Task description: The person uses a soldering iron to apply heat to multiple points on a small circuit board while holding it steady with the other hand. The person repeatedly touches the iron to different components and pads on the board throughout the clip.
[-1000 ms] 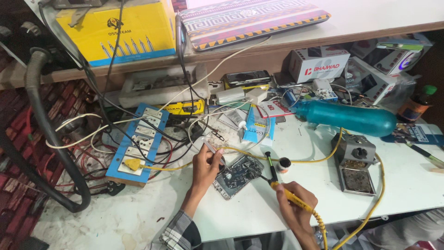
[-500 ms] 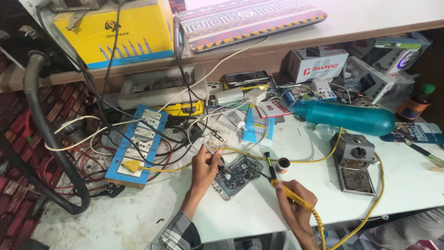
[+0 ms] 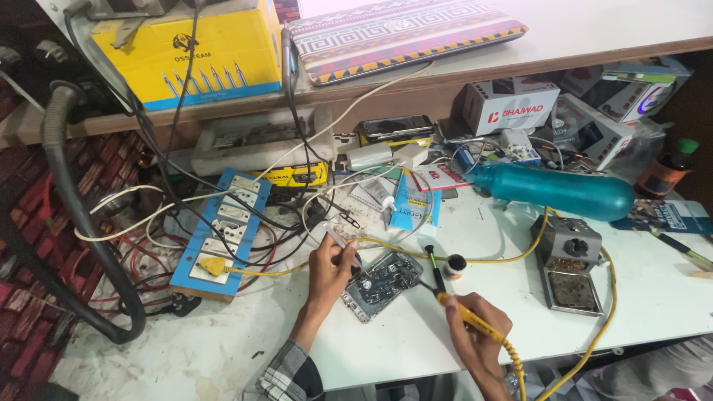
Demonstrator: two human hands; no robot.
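A big white table (image 3: 223,349) is full of stuff. At the back, a shelf holds a yellow box (image 3: 200,52) and a flat case with zigzag stripes (image 3: 401,33). A thick grey hose (image 3: 82,223) curves down the left side. A blue board of switches (image 3: 219,234) lies among lots of tangled wires. A long teal bottle (image 3: 553,191) lies on its side to the right, and near it sits a grey metal stand (image 3: 568,263) for the hot iron.

In the middle lies a small circuit board (image 3: 382,284), flat on the table. The left hand (image 3: 330,271) pinches thin silver tweezers (image 3: 343,245), tips down on the board. The right hand (image 3: 479,338) is closed around a yellow soldering iron (image 3: 464,312), its dark tip close to the board's right edge. A tiny round pot (image 3: 454,265) stands just beside the iron.
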